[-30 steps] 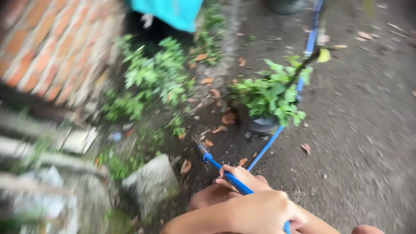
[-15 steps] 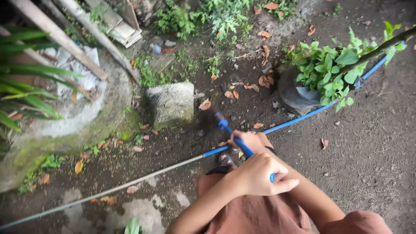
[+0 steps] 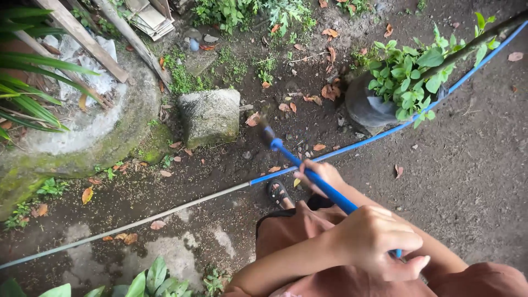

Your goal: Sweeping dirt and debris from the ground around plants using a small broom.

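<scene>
Outdoors, on bare dark soil: one long blue-handled broom (image 3: 324, 184), shaft running from near right up to its blurred bristle head beside a grey mossy stone block (image 3: 210, 116). Left hand (image 3: 377, 239) clenched round the near end of the shaft; right hand (image 3: 323, 175) wrapped round it farther along. Thin blue hose (image 3: 379, 136) lies across the ground beneath, passing a black pot of green leafy plant (image 3: 385, 93) at far right. Sandalled foot (image 3: 278, 192) just below the hose.
</scene>
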